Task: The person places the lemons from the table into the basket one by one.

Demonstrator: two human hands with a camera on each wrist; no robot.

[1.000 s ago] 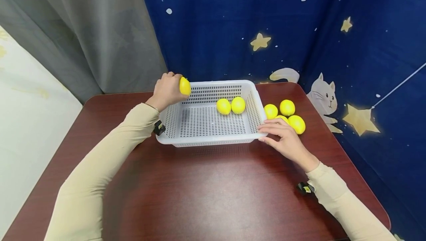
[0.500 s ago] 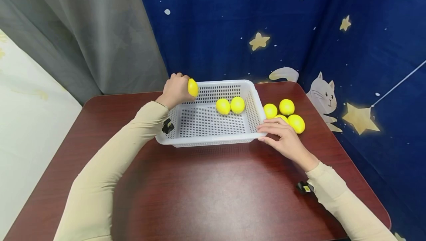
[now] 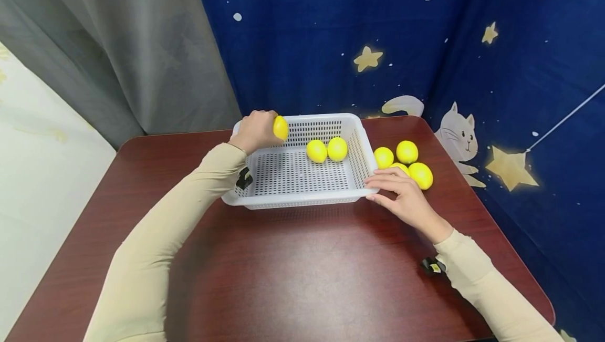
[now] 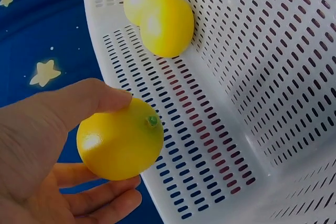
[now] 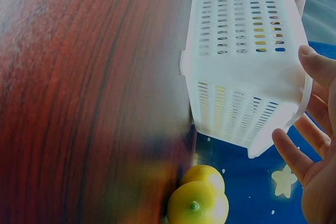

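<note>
My left hand [image 3: 257,131] grips a yellow lemon [image 3: 281,128] above the left part of a white perforated plastic basket [image 3: 302,197]. In the left wrist view, the thumb lies over the lemon [image 4: 123,142], whose green stem end shows, and the other fingers are below it. Two more lemons [image 3: 326,150] lie together on the basket floor toward the right back. My right hand [image 3: 402,197] rests at the basket's near right corner, its fairly straight fingers [image 5: 294,153] and thumb spread around the rim, holding nothing else.
Several lemons [image 3: 420,175] sit on the table right of the basket, one partly hidden behind my right hand. The dark red wooden table [image 3: 302,273] extends in front. A blue curtain [image 3: 302,32] and a grey curtain [image 3: 156,42] hang behind its far edge.
My left hand has moved right with the lemon, from the basket's left rim to over its inside, and dropped slightly. The right hand, basket and other lemons stay as they were.
</note>
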